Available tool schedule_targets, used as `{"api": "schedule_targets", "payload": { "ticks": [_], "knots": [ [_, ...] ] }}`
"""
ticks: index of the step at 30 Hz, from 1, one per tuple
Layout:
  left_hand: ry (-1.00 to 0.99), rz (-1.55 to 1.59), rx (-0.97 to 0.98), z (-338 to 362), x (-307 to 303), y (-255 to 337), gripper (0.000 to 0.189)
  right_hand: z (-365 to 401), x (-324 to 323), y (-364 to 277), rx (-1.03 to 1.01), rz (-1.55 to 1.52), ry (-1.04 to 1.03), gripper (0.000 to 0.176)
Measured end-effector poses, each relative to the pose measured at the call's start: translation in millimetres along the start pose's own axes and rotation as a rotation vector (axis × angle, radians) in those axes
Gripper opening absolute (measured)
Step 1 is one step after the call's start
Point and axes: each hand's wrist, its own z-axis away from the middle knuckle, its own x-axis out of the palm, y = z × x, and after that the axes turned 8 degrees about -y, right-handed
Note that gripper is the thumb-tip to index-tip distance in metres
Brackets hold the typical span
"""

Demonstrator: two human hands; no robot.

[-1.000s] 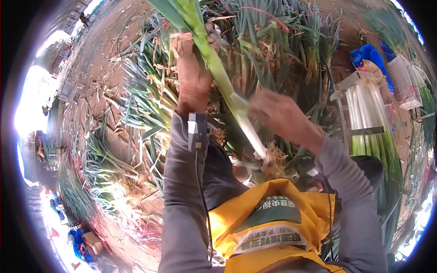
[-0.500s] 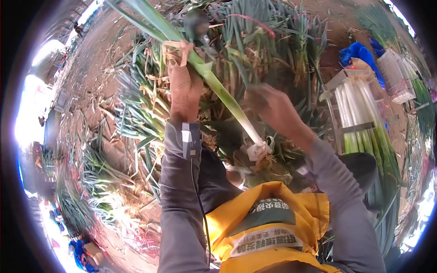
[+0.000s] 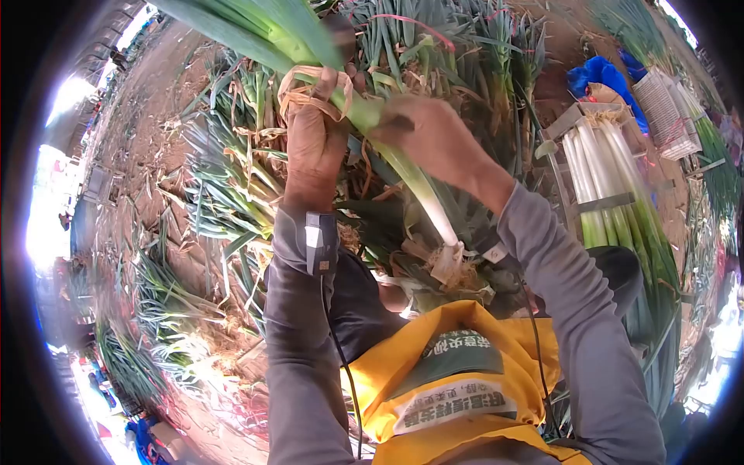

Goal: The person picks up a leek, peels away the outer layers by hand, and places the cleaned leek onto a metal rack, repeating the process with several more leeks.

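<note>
My left hand (image 3: 316, 147) is closed around a large green onion (image 3: 422, 190), just below its broad leaves, with dry tan outer leaves looped over the fingers. The stalk slants down to the right, its white root end low in front of my lap. Higher on the stalk, my right hand (image 3: 434, 139) is closed, fingers curled against the green part close beside my left hand. Motion blurs its fingertips. Under both hands lies a heap of untrimmed green onions (image 3: 248, 167) and loose leaves.
To the right, cleaned green onions (image 3: 601, 167) lie banded in a holder near a blue plastic sheet (image 3: 601, 81) and a white crate (image 3: 663, 116). Bundles of green onions (image 3: 457, 54) stand ahead. A yellow apron (image 3: 457, 372) covers my lap.
My right hand has moved up and left, from beside the stalk onto its green part. The leafy top has come closer, and the root end has shifted slightly.
</note>
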Motion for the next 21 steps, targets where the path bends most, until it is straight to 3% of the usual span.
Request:
{"api": "schedule_targets", "payload": {
  "ticks": [2,3,5,7,9,10,11,12,13,15,17,19,21],
  "knots": [
    [0.013,-0.008,0.007,0.3,2.3,-1.3,0.028,12.9,12.2,-3.7,-0.2,0.496,0.048,0.021],
    [0.051,-0.021,0.05,2.1,9.9,-2.8,0.027,23.5,16.8,-6.1,-0.203,0.491,0.049,0.021],
    [0.092,-0.04,0.095,0.6,13.9,1.8,0.025,48.7,20.4,-7.9,-0.391,0.721,-0.234,0.016],
    [0.01,-0.168,0.231,-4.4,8.8,4.7,0.024,55.8,19.9,-2.6,-0.492,0.715,-0.215,0.011],
    [0.032,-0.118,0.191,-7.5,13.8,5.4,0.02,46.3,12.8,-0.7,-0.484,0.303,0.042,0.012],
    [-0.004,-0.15,0.215,-8.9,12.7,6.5,0.022,46.7,1.6,-5.6,-0.207,0.062,-0.107,0.011],
    [-0.042,-0.185,0.245,-10.4,15.8,9.2,0.025,43.5,-2.8,-10.1,-0.206,0.057,-0.106,0.011],
    [0.08,-0.262,0.299,-13.4,20.6,9.8,0.03,38.2,-5.9,-13.6,-0.104,0.024,-0.139,0.011],
    [0.079,-0.267,0.304,-16.5,23.7,14.8,0.03,35.7,-6.3,-15.8,-0.002,-0.01,-0.173,0.012],
    [0.253,-0.312,0.364,-19.6,22.8,27.2,0.028,52.3,2.8,-6.8,0.066,-0.099,-0.238,0.018],
    [0.298,-0.323,0.394,-29.2,14.7,43.3,0.034,87.0,10.2,12.4,0.169,0.069,-0.437,0.013],
    [0.403,-0.41,0.476,-38.7,5.3,61.3,0.033,135.9,31.5,55.9,0.145,0.154,-0.471,0.014],
    [0.391,-0.447,0.529,-40.5,-19.9,75.0,0.04,205.1,63.3,116.5,0.302,0.453,-0.635,0.015]
  ]
}}
